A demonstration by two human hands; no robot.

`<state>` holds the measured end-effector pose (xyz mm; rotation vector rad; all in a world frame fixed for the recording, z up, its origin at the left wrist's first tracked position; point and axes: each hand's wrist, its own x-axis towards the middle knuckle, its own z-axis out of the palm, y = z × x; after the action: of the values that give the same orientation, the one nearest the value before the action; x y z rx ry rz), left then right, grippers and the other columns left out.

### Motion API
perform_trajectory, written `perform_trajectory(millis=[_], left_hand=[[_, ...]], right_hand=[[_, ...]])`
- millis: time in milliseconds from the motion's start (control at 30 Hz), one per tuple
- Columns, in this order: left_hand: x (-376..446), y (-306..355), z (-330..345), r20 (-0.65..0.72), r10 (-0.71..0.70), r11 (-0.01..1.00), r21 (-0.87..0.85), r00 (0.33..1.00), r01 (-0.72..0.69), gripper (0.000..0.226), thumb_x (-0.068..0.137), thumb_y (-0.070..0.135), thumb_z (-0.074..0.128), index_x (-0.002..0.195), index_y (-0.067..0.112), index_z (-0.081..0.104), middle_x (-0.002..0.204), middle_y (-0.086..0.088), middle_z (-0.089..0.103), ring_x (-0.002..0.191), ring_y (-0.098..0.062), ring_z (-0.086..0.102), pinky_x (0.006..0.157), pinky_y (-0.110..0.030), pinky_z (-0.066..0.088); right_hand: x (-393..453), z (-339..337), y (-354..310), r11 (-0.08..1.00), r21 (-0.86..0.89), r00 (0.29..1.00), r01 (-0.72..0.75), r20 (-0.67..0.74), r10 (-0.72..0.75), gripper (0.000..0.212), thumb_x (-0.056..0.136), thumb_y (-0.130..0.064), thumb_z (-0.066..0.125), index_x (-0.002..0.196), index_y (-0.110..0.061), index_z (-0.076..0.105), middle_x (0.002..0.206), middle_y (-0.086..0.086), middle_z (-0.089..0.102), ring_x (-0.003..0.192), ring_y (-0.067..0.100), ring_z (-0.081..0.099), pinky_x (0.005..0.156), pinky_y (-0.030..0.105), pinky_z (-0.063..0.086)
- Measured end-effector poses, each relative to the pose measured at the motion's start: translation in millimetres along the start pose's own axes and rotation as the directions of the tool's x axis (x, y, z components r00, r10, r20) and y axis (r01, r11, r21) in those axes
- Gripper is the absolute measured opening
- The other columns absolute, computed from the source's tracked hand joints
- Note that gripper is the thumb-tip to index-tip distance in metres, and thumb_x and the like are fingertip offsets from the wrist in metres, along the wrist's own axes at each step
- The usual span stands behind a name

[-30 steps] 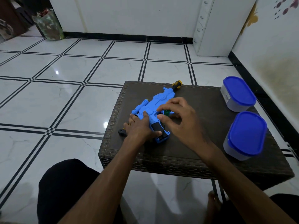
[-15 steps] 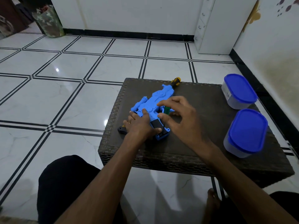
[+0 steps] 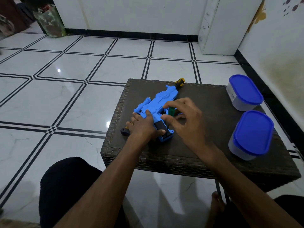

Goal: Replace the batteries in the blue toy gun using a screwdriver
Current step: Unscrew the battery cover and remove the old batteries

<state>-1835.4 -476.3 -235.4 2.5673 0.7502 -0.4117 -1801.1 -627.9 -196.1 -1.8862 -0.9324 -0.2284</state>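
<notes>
Two bare hands work over a blue toy gun (image 3: 158, 102) lying flat on a dark woven counter (image 3: 205, 142), near its left edge; the left hand (image 3: 143, 127) presses down on the gun's rear, fingers fairly straight, pinning it; the right hand (image 3: 182, 119) has its grip closed on the green handle of a small screwdriver (image 3: 171, 111), pinched between thumb and fingertips, the shaft angling down toward the black battery cover (image 3: 160, 125) on the handle of the gun; the tip itself is too small to see. Judging from this, a cover screw is being turned; to do it well, keep the driver in line with the screw, push down firmly while twisting, and keep the gun pinned so it cannot rotate. A second, yellow-and-black tool (image 3: 179, 81) lies beyond the muzzle; two blue-lidded containers (image 3: 246, 91) stand well apart at the right.
</notes>
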Motion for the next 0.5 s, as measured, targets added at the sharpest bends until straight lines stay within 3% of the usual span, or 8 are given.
perform_trajectory(millis=[67, 200, 333, 433, 500], left_hand=[[0.5, -0.4, 0.2, 0.004, 0.002, 1.0, -0.001, 1.0, -0.002, 0.111, 0.082, 0.065, 0.06, 0.155, 0.018, -0.01, 0.158, -0.03, -0.007, 0.148, -0.042, -0.006, 0.116, -0.059, 0.003], [0.0, 0.2, -0.4, 0.008, 0.004, 1.0, -0.005, 1.0, -0.004, 0.111, 0.082, 0.064, 0.06, 0.155, 0.017, -0.01, 0.158, -0.031, -0.008, 0.148, -0.042, -0.007, 0.116, -0.059, 0.003], [-0.1, 1.0, -1.2, 0.007, 0.0, 1.0, -0.002, 1.0, 0.0, 0.111, 0.082, 0.064, 0.061, 0.154, 0.017, -0.01, 0.158, -0.031, -0.007, 0.148, -0.042, -0.007, 0.116, -0.058, 0.004], [-1.3, 0.8, -1.7, 0.01, 0.001, 1.0, -0.014, 1.0, -0.001, 0.11, 0.083, 0.063, 0.061, 0.155, 0.018, -0.009, 0.158, -0.031, -0.008, 0.148, -0.042, -0.009, 0.116, -0.059, 0.003], [-2.2, 1.3, -2.4, 0.019, 0.0, 1.0, -0.012, 1.0, 0.001, 0.11, 0.083, 0.062, 0.061, 0.155, 0.018, -0.01, 0.158, -0.031, -0.009, 0.148, -0.042, -0.009, 0.116, -0.058, 0.003]], right_hand=[[1.6, -1.4, 3.1, 1.0, -0.023, 1.0, 0.014, -0.016, -0.015, 0.016, 0.084, -0.008, 0.075, 0.099, -0.013, 0.074, 0.099, 0.0, 0.063, 0.084, 0.007, 0.062, 0.073, 0.013, 0.051], [4.2, -3.5, 2.5, 1.0, -0.003, 0.997, -0.028, 0.065, 0.028, 0.036, 0.089, 0.004, 0.059, 0.119, -0.015, 0.065, 0.107, -0.002, 0.069, 0.102, 0.005, 0.066, 0.087, 0.028, 0.056], [4.2, -2.5, 0.4, 0.999, -0.035, 0.993, 0.004, 0.119, 0.0, 0.03, 0.09, -0.008, 0.059, 0.117, -0.017, 0.066, 0.111, -0.006, 0.068, 0.104, 0.007, 0.064, 0.086, 0.033, 0.057], [6.7, -2.2, 1.3, 0.999, -0.053, 0.995, 0.012, 0.099, -0.006, 0.03, 0.086, -0.024, 0.074, 0.116, -0.021, 0.071, 0.107, -0.004, 0.059, 0.092, 0.006, 0.06, 0.081, 0.019, 0.052], [9.2, -3.2, 2.8, 0.998, -0.059, 0.998, 0.024, 0.062, -0.02, 0.028, 0.082, -0.019, 0.077, 0.11, -0.017, 0.075, 0.099, -0.001, 0.057, 0.081, 0.004, 0.056, 0.075, 0.012, 0.047]])
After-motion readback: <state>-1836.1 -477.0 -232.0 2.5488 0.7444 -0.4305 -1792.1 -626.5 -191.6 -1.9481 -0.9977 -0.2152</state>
